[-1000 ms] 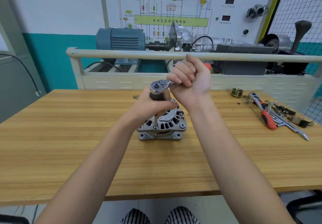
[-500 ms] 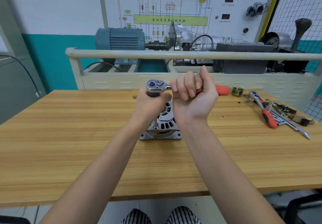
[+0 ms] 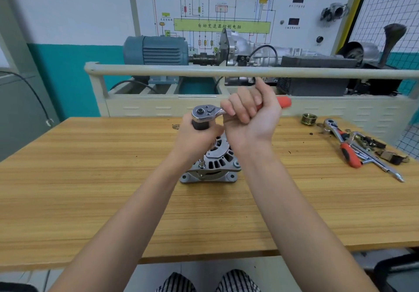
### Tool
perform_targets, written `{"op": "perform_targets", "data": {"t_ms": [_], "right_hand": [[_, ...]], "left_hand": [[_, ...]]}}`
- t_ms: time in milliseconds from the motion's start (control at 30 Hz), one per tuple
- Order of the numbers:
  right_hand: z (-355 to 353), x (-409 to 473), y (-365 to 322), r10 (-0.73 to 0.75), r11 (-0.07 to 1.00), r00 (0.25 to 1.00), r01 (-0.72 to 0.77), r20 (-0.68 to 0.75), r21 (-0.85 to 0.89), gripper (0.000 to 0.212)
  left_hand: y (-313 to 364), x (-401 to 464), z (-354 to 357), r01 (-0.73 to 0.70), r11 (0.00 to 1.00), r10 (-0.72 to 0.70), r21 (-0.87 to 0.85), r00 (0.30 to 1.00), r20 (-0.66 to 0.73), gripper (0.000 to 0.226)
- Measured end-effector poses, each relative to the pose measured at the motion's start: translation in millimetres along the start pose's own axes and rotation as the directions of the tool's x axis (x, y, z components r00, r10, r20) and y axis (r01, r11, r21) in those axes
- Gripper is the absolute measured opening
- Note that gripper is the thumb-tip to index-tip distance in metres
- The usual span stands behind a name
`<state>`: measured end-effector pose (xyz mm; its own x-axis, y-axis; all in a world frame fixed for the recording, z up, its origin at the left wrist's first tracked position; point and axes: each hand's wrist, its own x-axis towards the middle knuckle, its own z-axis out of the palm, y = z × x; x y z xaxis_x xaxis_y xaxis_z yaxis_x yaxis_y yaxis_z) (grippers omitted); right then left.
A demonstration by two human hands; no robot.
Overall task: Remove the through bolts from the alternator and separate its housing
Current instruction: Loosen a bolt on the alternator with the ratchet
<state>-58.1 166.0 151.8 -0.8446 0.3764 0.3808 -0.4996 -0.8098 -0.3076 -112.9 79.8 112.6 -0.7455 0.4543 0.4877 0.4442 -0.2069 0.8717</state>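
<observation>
Alternator [image 3: 213, 164] sits dead center on the wooden bench [image 3: 90, 189], standing on its mounting ears. Left hand [image 3: 195, 142] is wrapped around the dark socket extension under the ratchet [image 3: 205, 112] head, and right hand [image 3: 251, 117] grips its red handle, pointing toward 3 o'clock. Spare ratchet [image 3: 342, 142] and pulley [image 3: 309, 118] lie out around 2 o'clock.

On the wall panel [image 3: 226, 8], a green bar [image 3: 222, 25] is lettered "自动变速器控制电脑". The smaller captions there are too small to be read.
</observation>
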Motion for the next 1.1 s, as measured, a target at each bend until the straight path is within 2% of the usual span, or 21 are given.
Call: {"op": "perform_targets", "data": {"t_ms": [67, 100, 200, 267, 333, 433, 500, 600, 700, 800, 867, 967, 1033, 1100], "right_hand": [[-2, -16, 9, -0.145, 0.988, 0.989, 0.147, 0.035, -0.045, 0.054], [-3, -21, 12, -0.196, 0.978, 0.979, 0.2, 0.061, -0.065, 0.053], [-2, -21, 11, -0.202, 0.973, 0.973, 0.213, 0.112, -0.094, 0.054], [-1, -9, 3, -0.083, 0.993, 0.991, 0.091, 0.101, -0.078, 0.056], [1, 6, -5, 0.098, 0.994, 0.992, -0.095, 0.079, -0.048, 0.057], [4, 24, -14, 0.366, 0.93, 0.926, -0.366, 0.097, -0.019, 0.056], [4, 29, -15, 0.42, 0.907, 0.902, -0.422, 0.098, 0.004, 0.054], [3, 24, -13, 0.336, 0.939, 0.94, -0.339, 0.056, 0.054, 0.054], [-1, 7, -6, 0.085, 0.995, 0.996, -0.085, -0.007, 0.044, 0.054], [-3, -17, 8, -0.168, 0.985, 0.985, 0.169, 0.036, -0.036, 0.053], [-3, -25, 13, -0.235, 0.968, 0.968, 0.241, 0.082, -0.067, 0.053], [-2, -16, 5, -0.143, 0.987, 0.987, 0.147, 0.08, -0.056, 0.055], [0, -3, -5, 0.009, 0.999, 0.998, -0.007, 0.056, -0.033, 0.055], [3, 11, -12, 0.202, 0.979, 0.978, -0.201, 0.051, -0.025, 0.056]], "left_hand": [[-2, 0, 6, 0.039, 0.999, -0.04, -0.012, 0.981, -0.187, 0.025], [-2, 1, 9, 0.052, 0.998, -0.056, -0.026, 0.97, -0.238, 0.028], [-3, 2, 9, 0.06, 0.998, -0.064, -0.025, 0.972, -0.225, 0.036], [-2, 1, 2, 0.042, 0.999, -0.044, -0.023, 0.993, -0.111, 0.044], [-1, 1, -8, 0.001, 1.0, -0.001, 0.008, 0.997, 0.075, 0.041], [4, 3, -17, -0.035, 0.997, 0.009, 0.064, 0.93, 0.366, 0.034], [4, 5, -18, -0.011, 0.999, -0.009, 0.044, 0.903, 0.43, 0.035], [0, 6, -14, 0.013, 1.0, -0.012, -0.003, 0.931, 0.364, 0.039], [-3, 3, -4, -0.006, 0.999, 0.013, -0.038, 0.986, 0.166, 0.034], [-2, 1, 5, 0.025, 0.997, -0.034, -0.073, 0.992, -0.123, 0.02], [-2, 1, 8, 0.04, 0.997, -0.05, -0.062, 0.983, -0.178, 0.022], [-1, 0, 4, 0.026, 0.999, -0.029, -0.036, 0.997, -0.068, 0.032], [0, 2, -5, 0.001, 1.0, 0.001, -0.023, 0.996, 0.088, 0.034], [2, 5, -13, -0.029, 1.0, 0.027, 0.003, 0.961, 0.275, 0.036]]}}
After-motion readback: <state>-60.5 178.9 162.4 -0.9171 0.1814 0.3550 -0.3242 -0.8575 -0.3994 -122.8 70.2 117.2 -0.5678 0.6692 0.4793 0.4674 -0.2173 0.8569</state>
